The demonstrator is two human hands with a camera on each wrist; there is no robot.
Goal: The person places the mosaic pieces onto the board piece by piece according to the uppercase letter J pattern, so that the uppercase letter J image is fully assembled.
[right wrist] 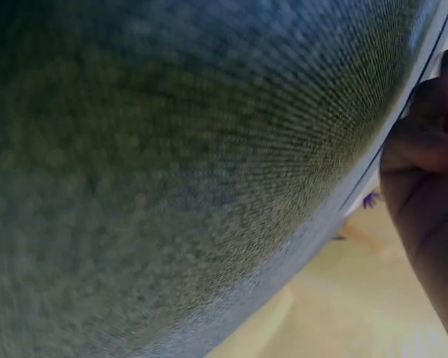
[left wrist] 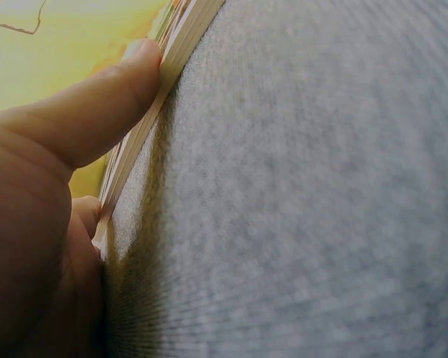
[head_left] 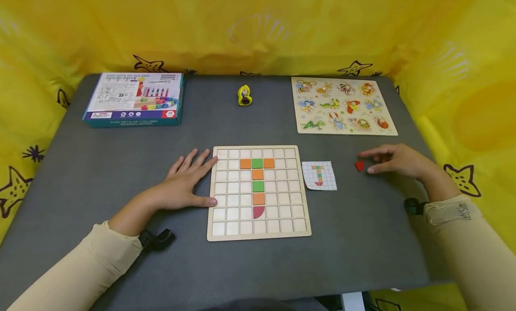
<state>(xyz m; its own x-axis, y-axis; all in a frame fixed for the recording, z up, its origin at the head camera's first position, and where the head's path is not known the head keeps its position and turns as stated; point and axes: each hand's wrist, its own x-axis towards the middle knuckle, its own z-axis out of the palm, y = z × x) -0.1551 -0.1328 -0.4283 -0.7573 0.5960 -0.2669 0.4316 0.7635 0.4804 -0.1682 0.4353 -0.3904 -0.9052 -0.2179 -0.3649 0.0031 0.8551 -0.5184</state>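
A wooden grid board [head_left: 282,228] lies in the middle of the table, with several orange and green squares set in a T-like column and a dark pink quarter-circle [head_left: 258,212] at its foot. My left hand [head_left: 183,183] rests at the board's left edge, fingers spread, its index finger and thumb touching the rim. The left wrist view shows the thumb [left wrist: 112,101] against that edge. On the right, a small red piece [head_left: 359,166] lies just beyond the thumb and index fingertips of my right hand [head_left: 397,161]. In the right wrist view the piece is out of sight.
A pattern card [head_left: 328,179] lies right of the board. Toward the back are a boxed bead set [head_left: 133,100], a small yellow figure [head_left: 244,96] and an insect picture board [head_left: 344,105]. Yellow cloth [head_left: 258,28] surrounds the grey table [head_left: 354,239].
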